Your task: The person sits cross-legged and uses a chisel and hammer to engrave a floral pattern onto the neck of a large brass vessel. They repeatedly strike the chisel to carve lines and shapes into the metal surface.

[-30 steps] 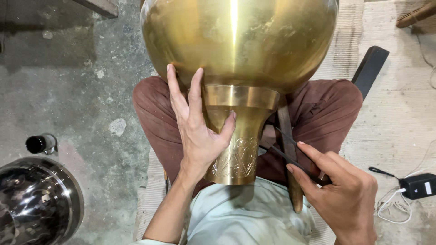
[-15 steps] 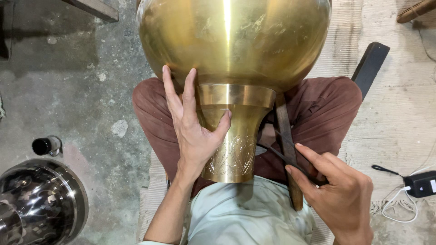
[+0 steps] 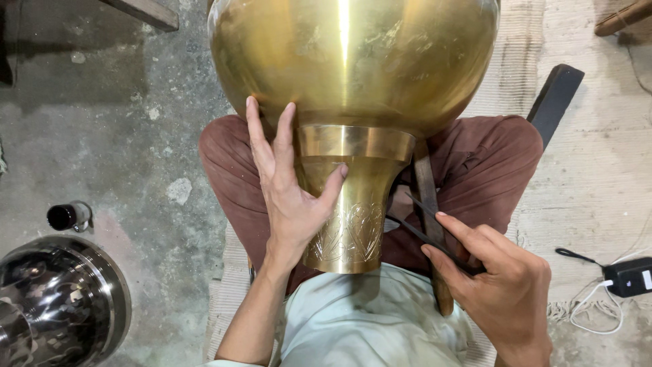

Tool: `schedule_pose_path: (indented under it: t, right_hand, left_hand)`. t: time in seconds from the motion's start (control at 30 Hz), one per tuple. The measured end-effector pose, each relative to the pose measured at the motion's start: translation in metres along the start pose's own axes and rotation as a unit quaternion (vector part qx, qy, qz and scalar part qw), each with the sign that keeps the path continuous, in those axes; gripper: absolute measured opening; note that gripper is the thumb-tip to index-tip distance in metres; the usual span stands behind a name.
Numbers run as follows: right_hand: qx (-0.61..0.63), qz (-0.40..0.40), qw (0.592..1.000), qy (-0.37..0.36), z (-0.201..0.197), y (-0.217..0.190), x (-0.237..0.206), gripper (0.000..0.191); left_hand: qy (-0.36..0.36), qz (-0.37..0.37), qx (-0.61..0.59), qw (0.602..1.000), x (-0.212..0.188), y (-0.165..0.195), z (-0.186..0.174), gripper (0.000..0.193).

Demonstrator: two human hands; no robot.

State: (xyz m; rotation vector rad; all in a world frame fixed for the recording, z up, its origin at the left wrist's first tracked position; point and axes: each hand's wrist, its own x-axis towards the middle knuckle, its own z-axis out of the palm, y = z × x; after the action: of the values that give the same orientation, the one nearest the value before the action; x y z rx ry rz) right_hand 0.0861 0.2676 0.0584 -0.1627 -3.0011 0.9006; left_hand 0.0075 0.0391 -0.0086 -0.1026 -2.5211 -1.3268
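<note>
A large brass vessel (image 3: 353, 61) lies across my lap, its round body away from me and its engraved flared neck (image 3: 350, 224) pointing at my chest. My left hand (image 3: 288, 190) rests flat against the left side of the neck, fingers reaching up to the body, thumb across the neck. My right hand (image 3: 502, 285) is lower right, fingers closed on thin dark metal tools (image 3: 424, 228) whose tips lie close to the right side of the neck. A wooden-handled tool (image 3: 431, 217) lies on my right thigh under them.
A polished dark metal vessel (image 3: 54, 306) stands at lower left, with a small black cylinder (image 3: 66, 216) beside it on the concrete floor. A black charger with white cable (image 3: 628, 277) lies on the mat at right. A dark flat bar (image 3: 553, 95) leans behind my right knee.
The view has shifted slightly and the vessel sits a little higher. My left hand keeps its place on the neck; my right hand has edged left with the tools.
</note>
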Motion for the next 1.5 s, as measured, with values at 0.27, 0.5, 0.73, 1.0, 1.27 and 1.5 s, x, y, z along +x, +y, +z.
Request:
schedule_pose_path:
  t: [0.27, 0.5, 0.73, 1.0, 1.27, 1.5]
  right_hand:
    - [-0.034, -0.008, 0.999, 0.005, -0.004, -0.002, 0.002, 0.048]
    - [-0.07, -0.054, 0.996, -0.011, -0.008, -0.017, 0.01, 0.046]
    - [-0.08, -0.082, 0.993, -0.023, -0.013, -0.037, 0.019, 0.046]
    - [-0.094, -0.079, 0.991, -0.044, -0.014, -0.046, 0.024, 0.047]
    - [-0.094, -0.079, 0.991, -0.045, -0.013, -0.046, 0.024, 0.047]
    - [-0.088, -0.053, 0.993, -0.058, -0.012, -0.047, 0.024, 0.048]
  left_hand:
    - [0.048, -0.047, -0.09, 0.994, -0.017, -0.012, -0.008, 0.064]
    - [0.038, -0.036, -0.08, 0.995, -0.048, -0.007, -0.004, 0.022]
    - [0.006, -0.001, -0.106, 0.994, -0.061, 0.002, 0.001, 0.022]
    - [-0.032, 0.02, -0.127, 0.991, -0.058, 0.011, -0.003, 0.025]
    - [-0.082, 0.031, -0.132, 0.987, -0.058, 0.015, -0.009, 0.031]
    - [-0.107, 0.03, -0.118, 0.987, -0.06, 0.017, -0.009, 0.03]
